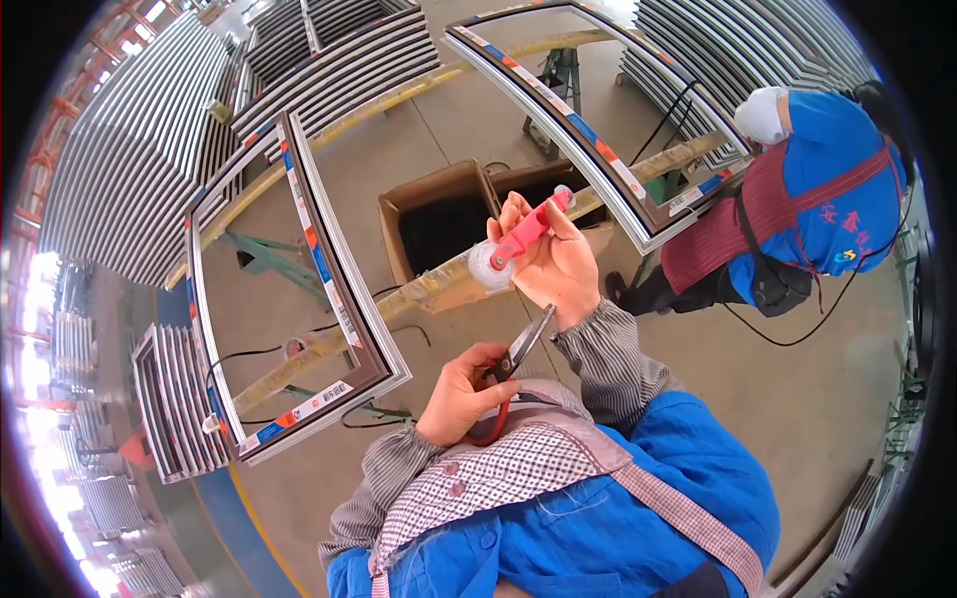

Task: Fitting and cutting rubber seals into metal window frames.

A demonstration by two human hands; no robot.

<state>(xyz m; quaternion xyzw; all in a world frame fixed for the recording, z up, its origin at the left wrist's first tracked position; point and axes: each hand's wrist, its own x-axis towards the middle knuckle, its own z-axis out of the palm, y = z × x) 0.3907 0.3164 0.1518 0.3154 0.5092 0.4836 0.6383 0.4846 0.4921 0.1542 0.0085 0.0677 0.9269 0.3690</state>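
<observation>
double-ended roller tool point(528, 230) with a pinkish-red handle, held up over the gap between two window frames, just above the wearer's lap and in front of the chest. the right hand point(558, 267) has its palm turned upward, pinching the handle between thumb and curled fingers; a large whitish wheel sticks out at the lower left end, a smaller one at the upper right. the left hand point(462, 392) is wrapped around scissors point(528, 339) with red loops, the blades pointing up toward the right wrist; whether the tip touches the skin is hard to tell.

judging by the pose, the step in hand is readying or checking the roller, away from any frame. the next move seems to call for turning the blades clear of the wrist and settling the roller in a working grip.

the left window frame point(349, 284) and the far window frame point(568, 122) rest on yellowish rails point(424, 287), with cardboard boxes point(391, 234) between. both frames carry strips of blue, orange and white labels; most of the print is small and slanted. at right, a co-worker point(827, 194) in a blue jacket and maroon apron bends near the far frame, red characters and a small multicoloured emblem across the jacket's back
</observation>
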